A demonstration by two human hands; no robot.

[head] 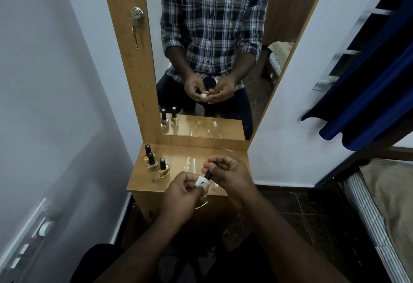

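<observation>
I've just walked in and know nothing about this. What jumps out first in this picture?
First the hands in the middle: the left hand holds a white nail polish bottle while the right hand pinches its black cap, above the front of a wooden dressing table. Three more bottles stand at the table's left side, and the tall mirror behind reflects the person in a checked shirt.
</observation>
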